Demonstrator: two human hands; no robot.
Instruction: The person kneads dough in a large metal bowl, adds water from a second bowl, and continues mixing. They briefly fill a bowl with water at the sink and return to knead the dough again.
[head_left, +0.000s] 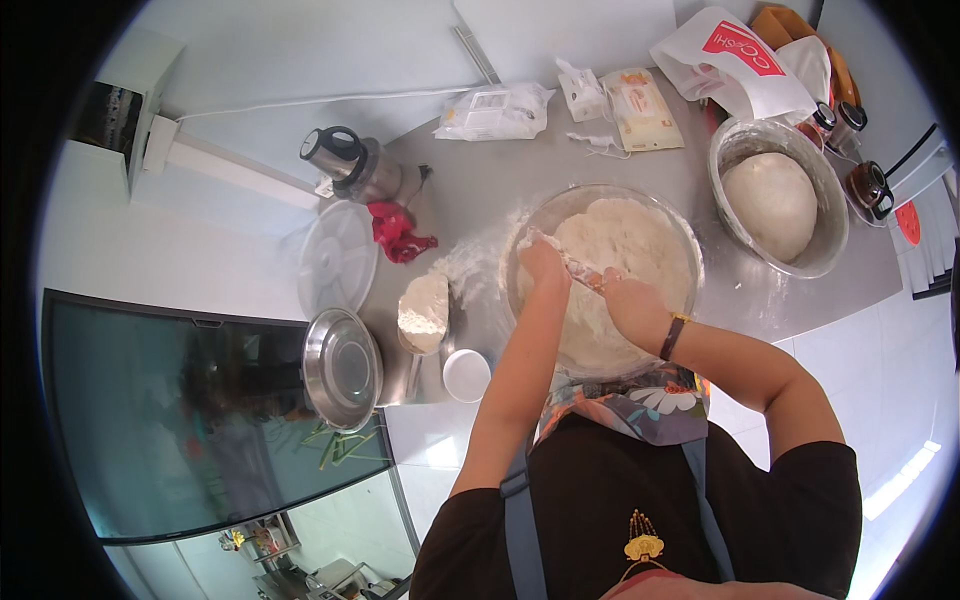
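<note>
A large bowl (698, 262) stands on the counter in front of me, with a wide mass of floury dough (626, 232) inside. My left hand (544, 259), white with flour at the fingers, is over the bowl's left side. From the right, my right hand (636, 309) reaches over the dough. Between them runs a short brown stick-like tool (583, 274) coated in flour, and both hands grip it. My fingers hide its ends, so its exact kind cannot be told.
Left of the bowl are a scoop heaped with flour (424, 309), a white cup (466, 375), a steel basin (341, 367), a clear lid (337, 259), a red bag (397, 232) and a food chopper (356, 165). A dough ball (772, 202) sits in a metal bowl (831, 225) at right.
</note>
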